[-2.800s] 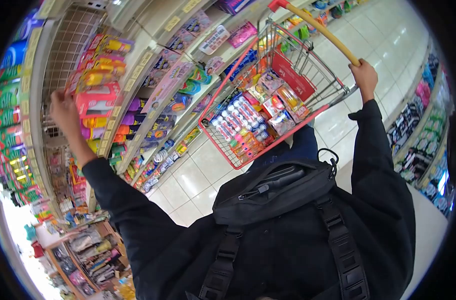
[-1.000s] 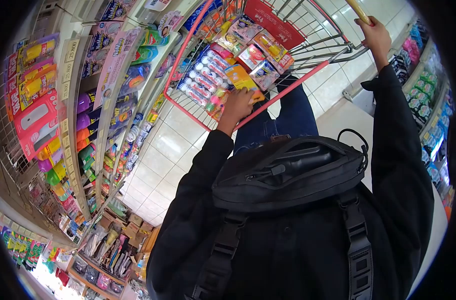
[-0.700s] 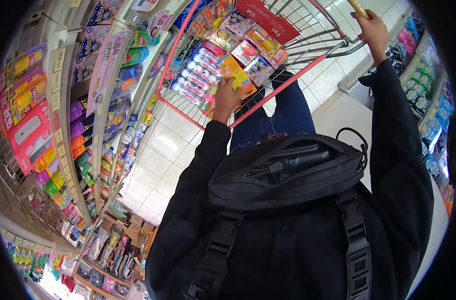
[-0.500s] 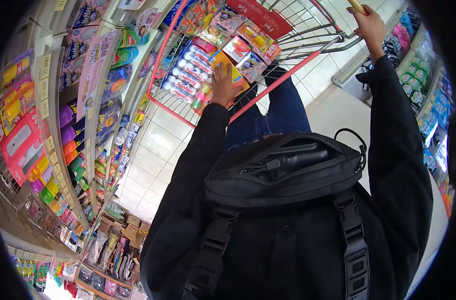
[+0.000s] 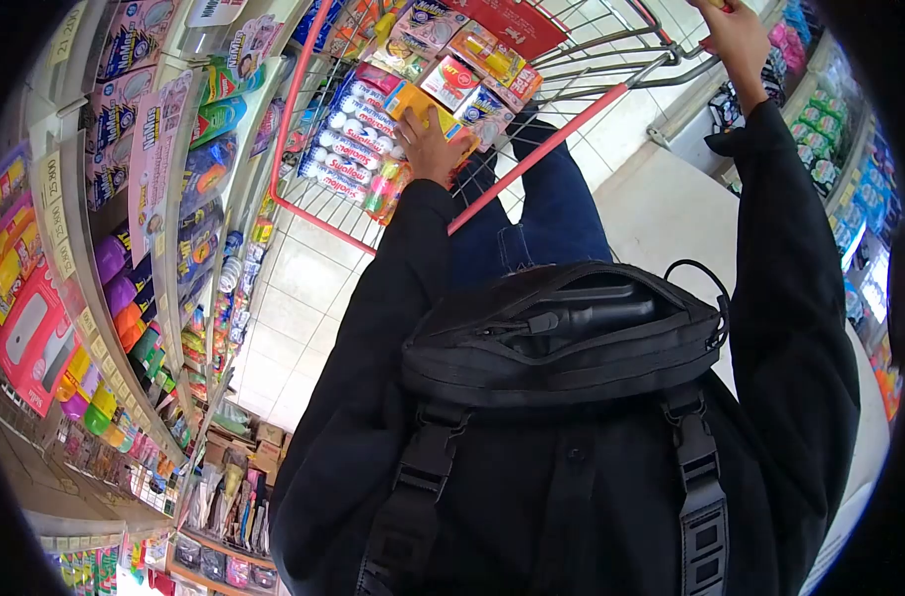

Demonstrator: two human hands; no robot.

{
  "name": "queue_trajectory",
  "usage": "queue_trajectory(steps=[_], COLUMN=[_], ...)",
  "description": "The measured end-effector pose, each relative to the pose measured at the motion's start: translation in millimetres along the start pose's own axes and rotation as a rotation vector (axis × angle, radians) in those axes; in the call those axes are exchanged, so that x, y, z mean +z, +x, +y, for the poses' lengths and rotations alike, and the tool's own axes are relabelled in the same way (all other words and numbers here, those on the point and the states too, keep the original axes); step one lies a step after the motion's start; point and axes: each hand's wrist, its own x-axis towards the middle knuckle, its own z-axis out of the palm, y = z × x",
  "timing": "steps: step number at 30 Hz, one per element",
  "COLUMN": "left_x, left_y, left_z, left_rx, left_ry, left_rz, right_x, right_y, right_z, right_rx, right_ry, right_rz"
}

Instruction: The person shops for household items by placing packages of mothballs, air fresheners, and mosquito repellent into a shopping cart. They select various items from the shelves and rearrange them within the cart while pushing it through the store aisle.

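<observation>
A red-rimmed wire shopping cart (image 5: 544, 156) stands at the top, filled with packaged goods. Inside it, my left hand (image 5: 433, 151) lies over an orange-yellow box (image 5: 413, 99), fingers and thumb bent around it. White mothball packs marked Swallow (image 5: 348, 149) are just left of that hand, with a colourful pack (image 5: 386, 189) below them. A red and white box (image 5: 451, 81) lies beyond the orange-yellow box. At the top right, my right hand (image 5: 737, 42) is closed around a tan bar-like piece, mostly cut off by the frame edge.
Shelves of packaged goods (image 5: 115, 119) curve down the left side, with price strips (image 5: 60, 219). More stocked shelves (image 5: 820, 149) run along the right. A black bag (image 5: 572, 343) hangs across my front. Pale tiles (image 5: 308, 288) form the floor.
The cart and its goods have shifted slightly left and up in view. The orange-yellow box now sits higher, and my left hand's fingers look more bent over it.
</observation>
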Motion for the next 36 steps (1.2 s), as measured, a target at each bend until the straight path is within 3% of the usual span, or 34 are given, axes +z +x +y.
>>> queue_trajectory(steps=[5,8,12,15,16,20,27,31,32,35,36], left_x=[24.0,20.3,-0.6,-5.1,-6.9,-34.9,-91.2,-103.5,-100.0,-65.0,-53.7], left_y=[53.1,63.6,75.4,83.1,87.1,74.6,54.7,57.8,56.8,51.6,47.1], left_z=[-66.7,-87.1,-83.7,-85.1,-90.9,-103.0,-130.8,-115.3,-105.2,-98.4,-98.1], left_rx=[0.105,0.03,0.028,0.004,0.063,-0.056,0.1,0.1,-0.058,0.3,0.289], left_ry=[-0.132,-0.109,0.015,-0.132,-0.515,-0.874,-0.765,-0.824,-0.854,-0.64,-0.641], left_rz=[0.057,0.293,0.024,0.049,0.117,-0.047,-0.001,-0.35,-0.502,-0.6,-0.615], right_x=[0.4,2.0,4.7,4.6,3.9,4.4,3.6,4.0,3.7,5.9,5.8], right_y=[-3.5,-7.2,-1.1,0.6,-0.1,0.5,-0.6,-2.8,-2.7,2.3,3.1], right_z=[-1.7,-5.2,-1.1,2.5,1.7,1.3,-2.0,-2.5,-2.7,-0.7,-0.6], right_rx=[-0.006,-0.009,0.005,-0.01,-0.013,0.006,0.001,-0.025,-0.032,-0.005,-0.008], right_ry=[-0.018,-0.011,-0.039,-0.051,-0.055,-0.049,-0.049,-0.044,-0.04,-0.058,-0.07], right_rz=[0.023,0.04,0.032,0.027,0.028,0.033,0.037,0.025,0.023,0.038,0.039])
